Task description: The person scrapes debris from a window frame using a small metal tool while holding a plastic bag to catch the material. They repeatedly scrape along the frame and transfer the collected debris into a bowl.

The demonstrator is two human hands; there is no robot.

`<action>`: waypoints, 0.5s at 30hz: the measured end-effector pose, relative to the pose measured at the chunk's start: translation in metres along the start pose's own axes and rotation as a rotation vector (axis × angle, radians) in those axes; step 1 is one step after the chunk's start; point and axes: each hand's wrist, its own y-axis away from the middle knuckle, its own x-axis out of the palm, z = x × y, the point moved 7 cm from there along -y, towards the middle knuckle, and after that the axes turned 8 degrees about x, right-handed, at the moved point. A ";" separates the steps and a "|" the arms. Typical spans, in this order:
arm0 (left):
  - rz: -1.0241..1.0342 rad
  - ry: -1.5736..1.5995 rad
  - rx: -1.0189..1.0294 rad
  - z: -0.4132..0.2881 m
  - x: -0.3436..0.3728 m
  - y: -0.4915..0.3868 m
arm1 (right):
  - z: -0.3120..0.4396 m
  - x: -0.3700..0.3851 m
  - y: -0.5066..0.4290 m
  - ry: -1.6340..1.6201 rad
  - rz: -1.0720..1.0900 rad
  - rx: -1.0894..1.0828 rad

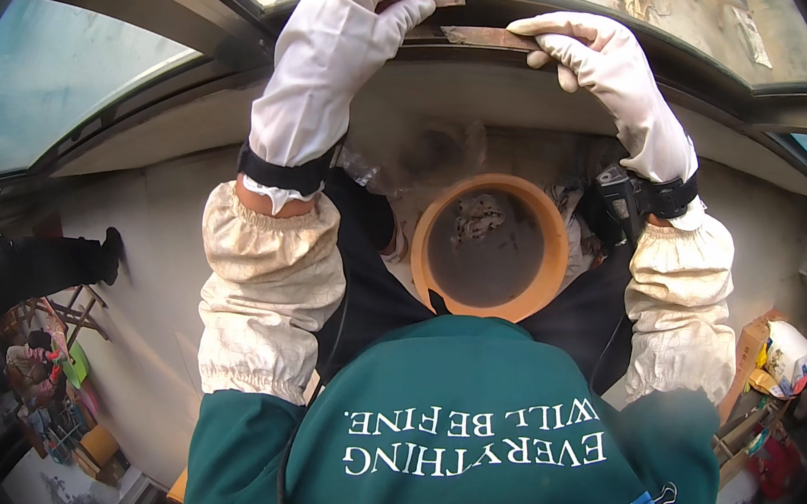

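Observation:
Both of my hands wear white gloves and are raised at the dark window frame (470,20) in front of me. My left hand (346,41) pinches a short, narrow piece (449,1) of unclear kind, whose end sticks out to the right past the fingertips. Between thumb and fingers of my right hand (592,67) is a flat, worn strip or blade (486,37) with a slanted tip pointing left. The two pieces are apart. Below the hands, between my legs, stands an orange plastic basin (558,252) with dark water and a soaked cloth (479,217) in it.
Clear plastic film (361,169) lies left of the basin. A window pane (68,90) is at the left. A cardboard box (748,355) and bags (787,356) are at the right. At the lower left another person (31,365) is near a folding wooden stand (79,310).

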 end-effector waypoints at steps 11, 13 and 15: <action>0.067 -0.004 -0.001 -0.001 0.002 -0.004 | -0.084 0.167 0.009 1.330 0.121 -0.398; 0.074 -0.008 -0.021 -0.002 0.004 -0.001 | -0.091 0.165 0.002 1.241 0.138 -0.330; 0.050 0.021 -0.002 -0.004 0.004 0.003 | -0.068 0.144 0.007 1.013 0.030 -0.351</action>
